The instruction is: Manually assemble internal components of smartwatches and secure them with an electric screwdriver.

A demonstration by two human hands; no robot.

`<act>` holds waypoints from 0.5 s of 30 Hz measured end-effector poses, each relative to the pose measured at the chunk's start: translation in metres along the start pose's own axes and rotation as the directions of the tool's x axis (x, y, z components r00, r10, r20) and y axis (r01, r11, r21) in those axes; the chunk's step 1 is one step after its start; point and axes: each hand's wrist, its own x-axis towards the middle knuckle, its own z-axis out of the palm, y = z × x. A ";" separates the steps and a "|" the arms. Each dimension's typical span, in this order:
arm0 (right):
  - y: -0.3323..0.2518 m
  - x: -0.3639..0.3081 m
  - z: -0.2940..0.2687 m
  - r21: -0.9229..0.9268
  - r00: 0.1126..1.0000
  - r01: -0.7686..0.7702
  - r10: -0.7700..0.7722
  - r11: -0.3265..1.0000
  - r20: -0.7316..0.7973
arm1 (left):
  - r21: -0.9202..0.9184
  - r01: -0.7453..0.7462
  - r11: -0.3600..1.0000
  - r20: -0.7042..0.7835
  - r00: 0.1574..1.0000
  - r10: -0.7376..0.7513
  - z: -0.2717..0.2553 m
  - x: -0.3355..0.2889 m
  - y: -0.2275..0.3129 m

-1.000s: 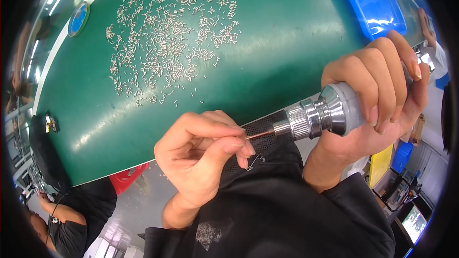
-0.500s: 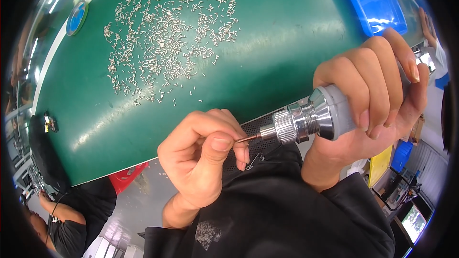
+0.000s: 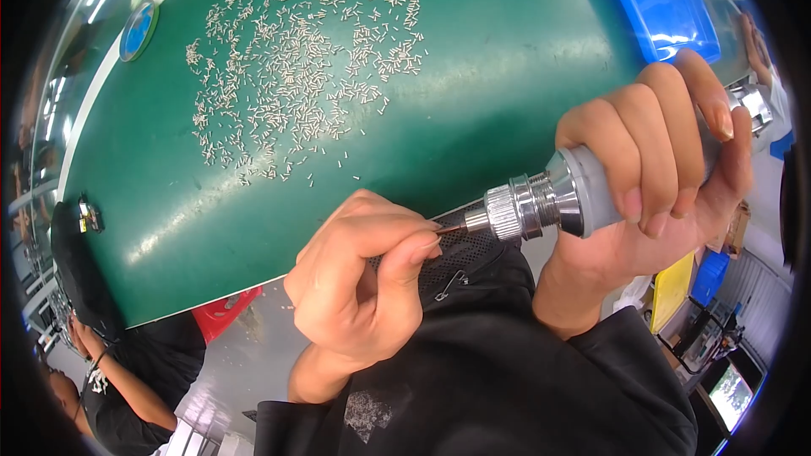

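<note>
My right hand is wrapped around the grey and chrome body of an electric screwdriver, which points left with its nose slightly lower. From its chuck sticks a thin brown bit. The thumb and forefinger of my left hand pinch together at the tip of this bit. Whether a small screw sits between those fingertips is hidden. Beyond both hands, many small silvery screws or pins lie scattered on the green tabletop.
A blue plastic bin stands at the far right of the table. Toward the far left edge lies a round blue dish. Another person sits at the lower left, near a red stool. A black safety pin hangs on my dark apron.
My left hand has moved a little to the right along the bit, its fingers closing nearer to the chuck. The screwdriver's nose has shifted slightly. The person at the left has moved their arm.
</note>
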 end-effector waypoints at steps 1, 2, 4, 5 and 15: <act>0.000 0.000 0.000 0.000 1.000 0.000 0.000 1.000 0.000 | 0.000 0.000 1.000 0.000 1.000 0.000 -0.001 0.001 0.000; 0.000 0.000 -0.001 -0.002 1.000 0.009 -0.009 1.000 -0.008 | 0.017 0.001 1.000 0.052 0.999 -0.002 -0.002 0.002 -0.001; 0.000 0.000 -0.002 -0.006 1.000 0.018 -0.018 1.000 -0.016 | 0.033 0.002 0.999 0.103 0.995 -0.005 -0.002 0.003 -0.001; 0.000 0.001 -0.004 -0.001 1.000 0.019 -0.019 1.000 -0.016 | 0.041 0.039 0.998 0.115 0.992 -0.043 -0.001 0.004 0.001; -0.009 0.012 -0.013 -0.027 0.990 0.076 -0.079 0.997 -0.119 | 0.105 0.085 0.991 -0.038 0.996 -0.081 -0.040 0.019 0.011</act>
